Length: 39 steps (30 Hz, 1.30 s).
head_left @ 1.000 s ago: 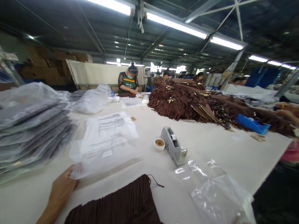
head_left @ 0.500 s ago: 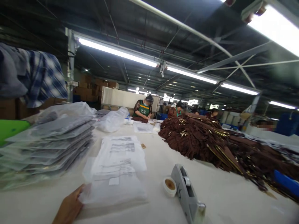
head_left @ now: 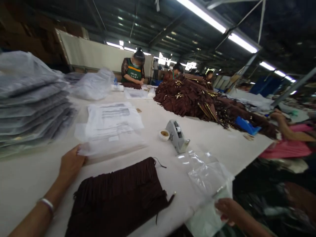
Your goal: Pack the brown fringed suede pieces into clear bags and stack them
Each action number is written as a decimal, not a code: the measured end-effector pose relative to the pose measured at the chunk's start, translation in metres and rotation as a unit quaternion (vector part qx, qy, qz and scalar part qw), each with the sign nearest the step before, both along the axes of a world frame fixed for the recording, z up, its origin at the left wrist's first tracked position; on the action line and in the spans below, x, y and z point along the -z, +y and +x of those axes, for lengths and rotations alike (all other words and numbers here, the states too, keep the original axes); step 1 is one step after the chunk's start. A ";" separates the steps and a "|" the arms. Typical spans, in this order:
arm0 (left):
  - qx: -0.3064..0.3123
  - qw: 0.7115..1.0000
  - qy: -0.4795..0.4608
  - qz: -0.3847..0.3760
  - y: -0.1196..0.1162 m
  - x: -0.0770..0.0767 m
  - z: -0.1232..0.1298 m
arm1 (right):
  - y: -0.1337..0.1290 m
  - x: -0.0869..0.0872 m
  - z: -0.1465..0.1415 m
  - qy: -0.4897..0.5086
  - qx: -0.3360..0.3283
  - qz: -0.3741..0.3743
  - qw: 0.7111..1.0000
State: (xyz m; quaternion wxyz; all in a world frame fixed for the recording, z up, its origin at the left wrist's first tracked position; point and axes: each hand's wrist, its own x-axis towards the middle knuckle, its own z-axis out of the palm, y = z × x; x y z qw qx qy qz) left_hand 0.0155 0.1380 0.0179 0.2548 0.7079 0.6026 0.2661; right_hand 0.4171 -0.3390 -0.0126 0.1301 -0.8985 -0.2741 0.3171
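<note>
My left hand [head_left: 71, 161], with a bangle on its wrist, pinches the near left corner of a frosted plastic bag [head_left: 123, 141] that has printed sheets on it. At the table's near right edge, my right hand [head_left: 225, 209] is closed on a clear plastic bag [head_left: 207, 174]. Between the two hands a dark brown fringed piece [head_left: 120, 197] lies flat, with a thin cord at its corner. Beyond it stand a grey tape dispenser [head_left: 177, 136] and a small round white container [head_left: 164, 134] with brown contents.
Stacked filled bags [head_left: 32, 105] rise at the left. A large brown fringed heap [head_left: 187, 95] covers the far right, near a blue object [head_left: 247, 125]. A person in a green apron [head_left: 134, 70] works across the table [head_left: 153, 115]. Another person's arm [head_left: 286, 126] reaches in at right.
The view has swung down and to the right. The brown fringed piece, the clear bag and my right hand have come into view. My left hand still holds the frosted bag's corner.
</note>
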 end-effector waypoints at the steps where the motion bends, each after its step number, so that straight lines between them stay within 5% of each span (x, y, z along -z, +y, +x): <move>1: 0.005 1.000 0.001 -0.005 0.000 0.001 0.001 | -0.006 -0.010 -0.004 0.063 0.002 0.003 0.998; 3: 0.013 1.000 -0.009 -0.006 -0.001 0.001 0.000 | -0.004 -0.040 -0.013 0.206 -0.009 0.067 0.976; 7: 0.018 0.999 -0.044 0.002 -0.006 0.000 0.000 | 0.042 -0.097 -0.051 0.417 -0.030 0.249 0.873; 10: 0.015 0.998 -0.066 0.011 -0.006 0.003 0.002 | 0.093 -0.114 -0.100 0.498 -0.066 0.277 0.819; 13: 0.005 0.997 -0.079 0.023 -0.004 0.011 0.002 | 0.146 -0.114 -0.158 0.526 -0.123 0.248 0.804; 16: 0.001 0.996 -0.088 0.034 -0.001 0.020 0.001 | 0.191 -0.104 -0.201 0.407 -0.172 0.232 0.867; 19: 0.003 0.993 -0.110 0.045 -0.001 0.025 0.002 | 0.226 -0.080 -0.211 0.115 -0.235 0.277 0.925; 22: 0.011 0.989 -0.139 0.049 -0.002 0.026 0.002 | 0.243 -0.052 -0.195 -0.113 -0.272 0.292 0.910; 25: 0.021 0.985 -0.163 0.044 -0.001 0.028 0.002 | 0.243 -0.039 -0.176 -0.208 -0.293 0.278 0.891; 30: 0.032 0.983 -0.179 0.023 0.000 0.027 0.001 | 0.225 -0.067 -0.161 -0.245 -0.283 0.354 0.857; 32: 0.033 0.983 -0.181 0.016 -0.001 0.026 0.002 | 0.221 -0.080 -0.167 -0.228 -0.336 0.406 0.819; 34: 0.034 0.983 -0.179 0.010 -0.002 0.025 0.002 | 0.222 -0.081 -0.179 -0.217 -0.430 0.458 0.747; 37: 0.028 0.984 -0.174 0.005 -0.003 0.023 0.003 | 0.235 -0.060 -0.199 -0.270 -0.564 0.491 0.607; 39: 0.020 0.985 -0.169 0.005 -0.004 0.021 0.003 | 0.245 -0.041 -0.203 -0.311 -0.612 0.481 0.545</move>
